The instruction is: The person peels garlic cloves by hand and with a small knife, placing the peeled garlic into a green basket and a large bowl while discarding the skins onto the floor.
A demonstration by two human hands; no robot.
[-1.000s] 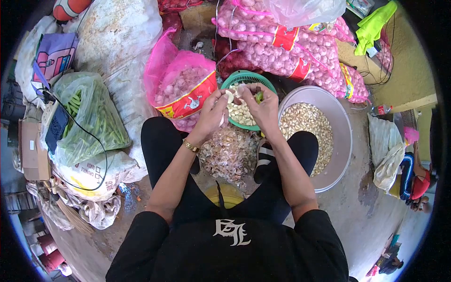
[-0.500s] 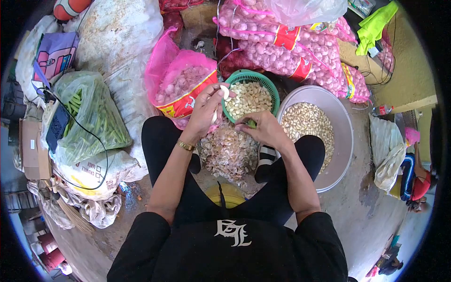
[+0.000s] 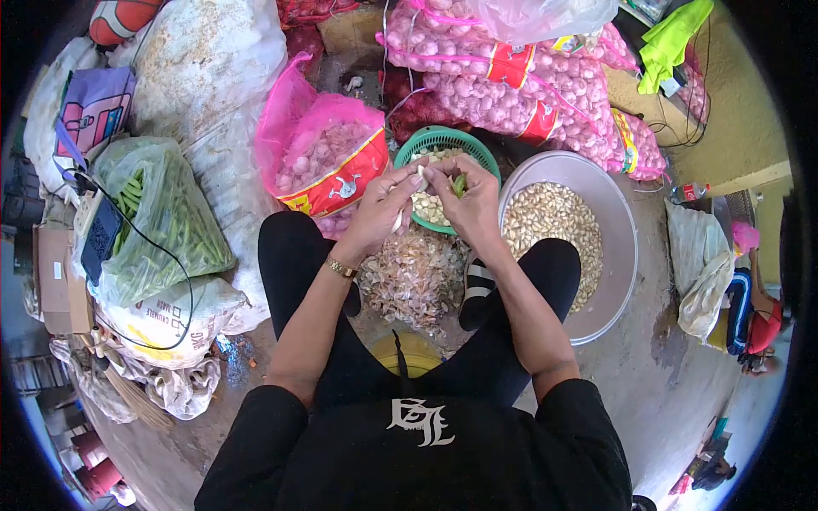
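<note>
My left hand (image 3: 381,209) is closed around pale garlic cloves, with one clove (image 3: 421,177) pinched at its fingertips. My right hand (image 3: 475,204) meets it there, its fingers touching that clove. A small green object (image 3: 460,185), mostly hidden, is gripped in the right palm; its kind does not show. Both hands are above the near edge of a green plastic basket (image 3: 488,157) of peeled cloves. Below them is a heap of garlic skins (image 3: 413,277) between my feet. A wide pale basin (image 3: 626,264) of unpeeled-looking cloves stands to the right.
An open pink mesh bag (image 3: 285,102) of garlic bulbs leans behind my left hand. Full garlic sacks (image 3: 477,98) are stacked at the back. On the left are a plastic bag of green pods (image 3: 183,221) and white sacks (image 3: 213,77). Another person (image 3: 763,324) shows far right.
My right hand has moved up and left to meet the left hand at the clove. The left hand has shifted slightly down and right. The view has tilted a little.
</note>
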